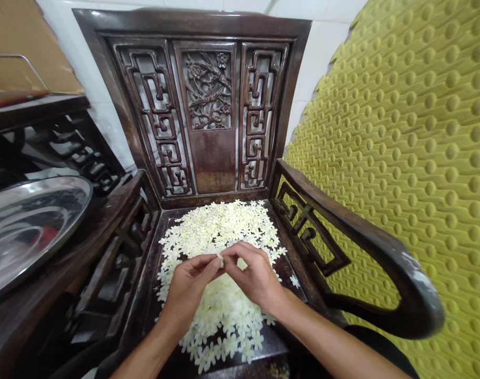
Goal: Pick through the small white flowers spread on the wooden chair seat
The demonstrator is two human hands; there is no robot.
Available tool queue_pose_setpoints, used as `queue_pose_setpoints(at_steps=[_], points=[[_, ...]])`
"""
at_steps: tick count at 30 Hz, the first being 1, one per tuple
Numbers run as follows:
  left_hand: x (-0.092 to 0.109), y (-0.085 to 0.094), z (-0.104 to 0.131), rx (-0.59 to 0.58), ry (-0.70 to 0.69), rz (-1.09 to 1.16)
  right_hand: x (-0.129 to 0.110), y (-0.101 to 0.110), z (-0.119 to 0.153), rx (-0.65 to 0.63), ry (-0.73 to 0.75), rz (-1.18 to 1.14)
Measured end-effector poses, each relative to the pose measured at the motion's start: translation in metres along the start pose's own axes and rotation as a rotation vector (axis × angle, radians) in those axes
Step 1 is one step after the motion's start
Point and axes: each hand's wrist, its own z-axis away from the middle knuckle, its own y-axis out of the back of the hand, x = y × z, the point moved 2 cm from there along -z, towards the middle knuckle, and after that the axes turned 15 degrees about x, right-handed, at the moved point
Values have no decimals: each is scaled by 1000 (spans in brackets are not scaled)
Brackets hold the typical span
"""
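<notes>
Many small white flowers (pixel 224 223) with pale yellow centres lie spread over the dark wooden chair seat (pixel 269 339). Above them, my left hand (pixel 188 287) and my right hand (pixel 257 276) meet fingertip to fingertip. Both are closed in a pinch on a small white flower (pixel 221 258), mostly covered by the fingers. The flower's stem end cannot be made out. One loose flower (pixel 294 281) lies apart from the pile, near the seat's right edge.
Behind the seat rises a carved chair back (pixel 214 160), flanked by a left armrest (pixel 117 210) and a curved right armrest (pixel 366 242). A shiny metal tray (pixel 71 210) stands at left. Yellow textured padding (pixel 421 158) covers the right side.
</notes>
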Motion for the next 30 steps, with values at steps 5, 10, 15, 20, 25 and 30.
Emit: queue_pose_setpoints(at_steps=[5,10,15,20,25,30], points=[[4,2,-1,39,-27,21,1,-1,-1,-4,-125,-89],[1,3,0,54,-18,41,-2,-1,0,-7,-108,-71],[-2,-2,4,45,-14,3,-1,0,0,-39,-40,-19],[-3,-5,6,29,4,47,3,2,-2,-25,-39,-3],[-5,0,3,54,11,52,2,5,-6,-65,-12,-19],[-5,4,-2,67,-140,-116,-1,5,-6,-69,89,92]])
